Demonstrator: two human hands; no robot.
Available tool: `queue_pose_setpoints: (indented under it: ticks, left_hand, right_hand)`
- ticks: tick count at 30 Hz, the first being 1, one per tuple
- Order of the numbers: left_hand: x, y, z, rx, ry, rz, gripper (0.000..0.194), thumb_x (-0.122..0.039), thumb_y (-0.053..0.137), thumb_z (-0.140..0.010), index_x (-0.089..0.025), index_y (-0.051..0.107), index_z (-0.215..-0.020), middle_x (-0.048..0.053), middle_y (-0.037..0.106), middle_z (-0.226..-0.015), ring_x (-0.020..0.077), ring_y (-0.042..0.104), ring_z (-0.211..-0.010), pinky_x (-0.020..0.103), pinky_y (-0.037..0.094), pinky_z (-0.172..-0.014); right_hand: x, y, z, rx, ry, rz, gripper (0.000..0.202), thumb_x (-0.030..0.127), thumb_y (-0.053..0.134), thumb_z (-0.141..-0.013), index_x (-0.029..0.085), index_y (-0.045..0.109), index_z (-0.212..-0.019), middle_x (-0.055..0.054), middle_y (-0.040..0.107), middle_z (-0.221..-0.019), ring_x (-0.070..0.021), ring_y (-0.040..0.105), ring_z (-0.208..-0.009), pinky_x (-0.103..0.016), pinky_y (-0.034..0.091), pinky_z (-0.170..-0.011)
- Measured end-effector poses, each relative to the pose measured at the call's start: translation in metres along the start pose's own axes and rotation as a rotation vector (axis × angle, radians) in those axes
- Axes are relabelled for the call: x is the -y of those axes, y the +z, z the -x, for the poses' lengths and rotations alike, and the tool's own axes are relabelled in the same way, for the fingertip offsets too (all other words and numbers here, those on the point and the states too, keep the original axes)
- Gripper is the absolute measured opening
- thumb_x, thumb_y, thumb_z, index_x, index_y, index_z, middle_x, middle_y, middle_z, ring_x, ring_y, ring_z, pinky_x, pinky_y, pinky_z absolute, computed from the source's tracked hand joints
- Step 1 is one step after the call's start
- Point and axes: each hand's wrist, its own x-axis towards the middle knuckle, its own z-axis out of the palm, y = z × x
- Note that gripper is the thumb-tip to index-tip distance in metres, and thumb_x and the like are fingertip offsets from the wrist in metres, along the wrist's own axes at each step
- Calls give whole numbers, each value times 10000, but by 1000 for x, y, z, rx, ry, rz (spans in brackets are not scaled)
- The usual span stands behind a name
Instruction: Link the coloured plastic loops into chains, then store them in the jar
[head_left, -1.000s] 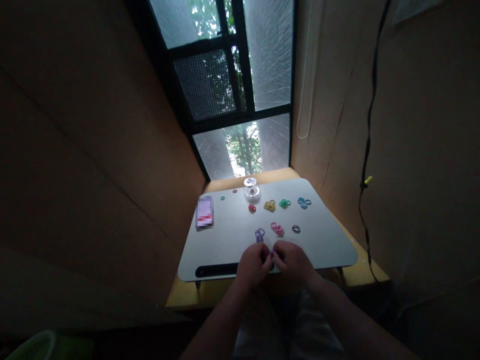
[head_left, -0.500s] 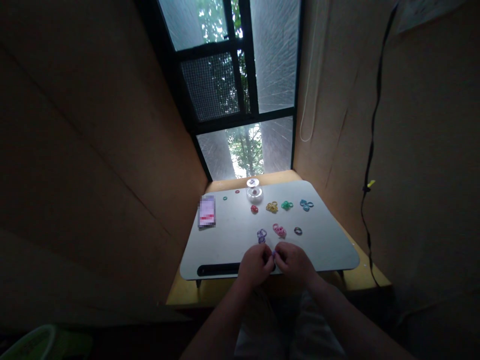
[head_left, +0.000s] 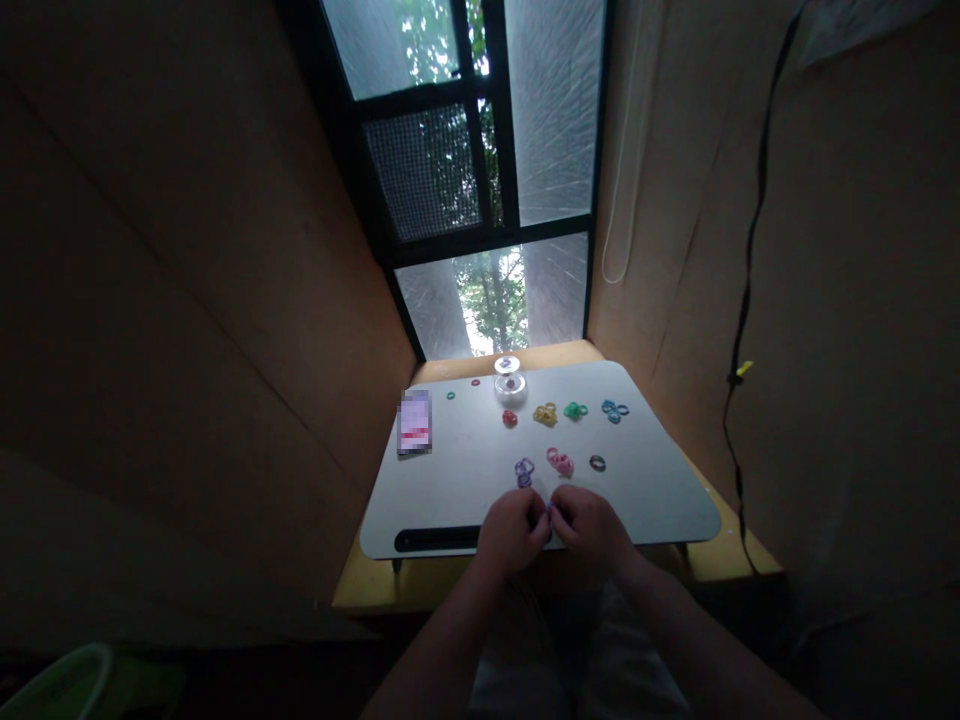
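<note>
At the front edge of the white lap table (head_left: 465,490), my left hand (head_left: 514,530) and my right hand (head_left: 589,525) meet with fingers pinched. Between the fingertips shows a bit of a small purple hair tie (head_left: 550,507), mostly hidden. Just beyond my hands lies a cluster of purple hair ties (head_left: 524,473). Pink hair ties (head_left: 560,462) sit beside it, and a dark multicoloured ring (head_left: 597,463) is to their right. Farther back are red (head_left: 510,419), yellow (head_left: 545,414), green (head_left: 575,411) and blue hair ties (head_left: 615,411) in separate little groups.
A clear round container (head_left: 510,386) stands at the back of the table. At left lies a phone-like rectangle (head_left: 415,422), blurred out. Single green (head_left: 451,396) and red rings (head_left: 475,383) lie near the back edge. A black slot (head_left: 439,539) runs along the front.
Both hands stay pinched together in nearly the same place. Only a slight shift of the whole view shows.
</note>
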Motion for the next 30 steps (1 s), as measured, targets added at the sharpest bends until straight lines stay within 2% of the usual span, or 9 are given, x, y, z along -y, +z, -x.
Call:
queue_pose_setpoints:
  ticks: [30]
  left_hand:
    - [4,-3,-7,26,4,18,101,-264,581,-838,-207,554,-760,2,589,-737,153,517,-696,266,348,-635]
  right_hand:
    - [-5,3,-9,16,-21,19,150,230,495,-850,210,499,-702,10,532,-673,-146,480,-643,-269,310,-621]
